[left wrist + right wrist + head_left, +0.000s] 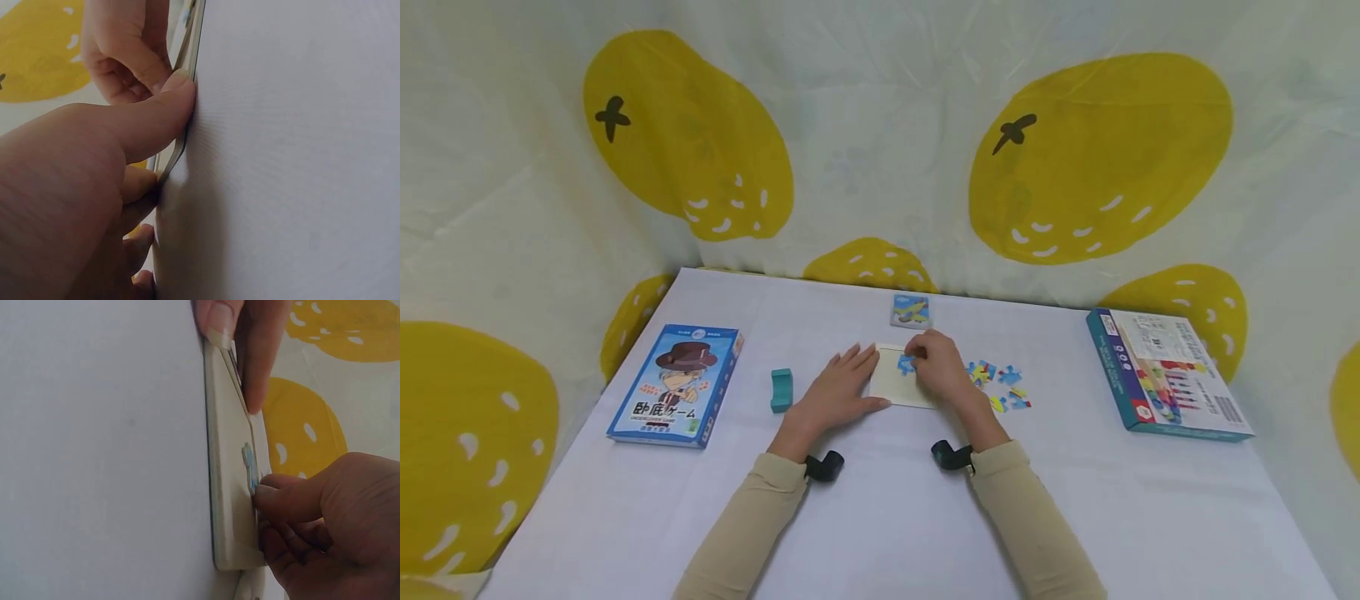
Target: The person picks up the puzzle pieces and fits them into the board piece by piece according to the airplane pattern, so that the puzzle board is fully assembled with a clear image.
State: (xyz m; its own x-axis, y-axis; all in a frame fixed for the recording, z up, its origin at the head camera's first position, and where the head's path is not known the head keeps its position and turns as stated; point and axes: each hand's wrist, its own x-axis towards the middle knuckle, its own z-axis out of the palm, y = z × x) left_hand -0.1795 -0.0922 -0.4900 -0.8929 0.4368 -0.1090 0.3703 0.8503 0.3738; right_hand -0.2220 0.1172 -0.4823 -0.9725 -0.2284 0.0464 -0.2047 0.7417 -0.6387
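Observation:
A cream puzzle tray (889, 388) lies on the white table between the hands. My left hand (841, 385) rests at its left side with fingers spread and fairly straight; in the left wrist view the thumb (169, 103) presses the tray's near edge. My right hand (942, 367) reaches over the tray's right part and pinches a blue jigsaw piece (906, 365) between thumb and fingers. In the right wrist view that jigsaw piece (249, 464) is at the tray's surface, partly hidden by fingertips. Several loose jigsaw pieces (1017, 398), blue and yellow, lie right of the tray.
Behind the tray lies a small picture square (912, 311) in blue and yellow. A teal curved block (782, 390) stands left of the left hand. Boxes lie farther out: a blue game box (676, 383) at left, a teal-edged box (1168, 373) at right.

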